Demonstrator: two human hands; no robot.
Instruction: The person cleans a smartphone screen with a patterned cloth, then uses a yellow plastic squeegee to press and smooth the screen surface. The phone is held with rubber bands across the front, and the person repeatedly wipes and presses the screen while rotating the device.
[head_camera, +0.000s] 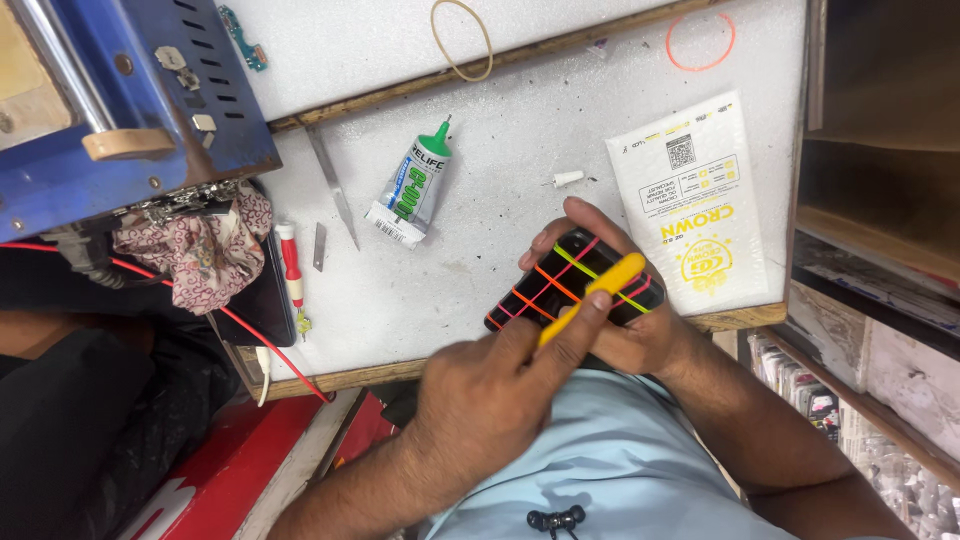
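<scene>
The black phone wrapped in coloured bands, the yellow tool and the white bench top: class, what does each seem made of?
Black phone: seemingly glossy glass or plastic; it reflects light. Its coloured bands: probably rubber, thin and stretched taut. Yellow tool, in the left hand: likely smooth matte plastic. White bench top: possibly foam board, with a grainy, speckled surface.

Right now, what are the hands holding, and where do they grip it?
The right hand cradles a black phone, wrapped in coloured rubber bands, from beneath. The left hand pinches a yellow tool near its lower end.
</scene>
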